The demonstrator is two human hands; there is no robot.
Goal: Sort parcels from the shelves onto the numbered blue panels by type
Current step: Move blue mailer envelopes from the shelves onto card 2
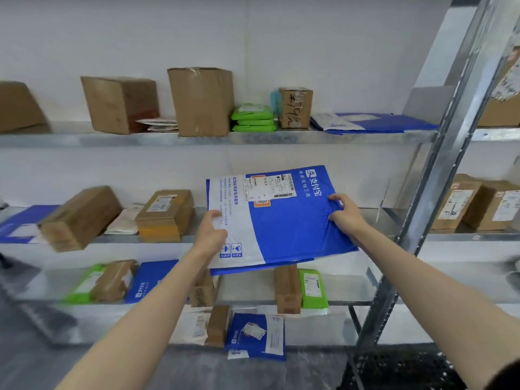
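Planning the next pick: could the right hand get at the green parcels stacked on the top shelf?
Probably not yet: the right hand grips the blue mailer, though nothing blocks the green parcels.

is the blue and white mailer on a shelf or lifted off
Lifted off: left hand and right hand grip the mailer's opposite edges, holding it before the shelves.

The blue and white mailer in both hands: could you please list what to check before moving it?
1. The left hand grips the blue and white mailer at its white end: ok.
2. The right hand pinches its blue end: ok.
3. The shipping label faces up: ok.
4. Only one parcel held: cannot tell; a second blue edge shows beneath.
5. A numbered panel in view: not ok.
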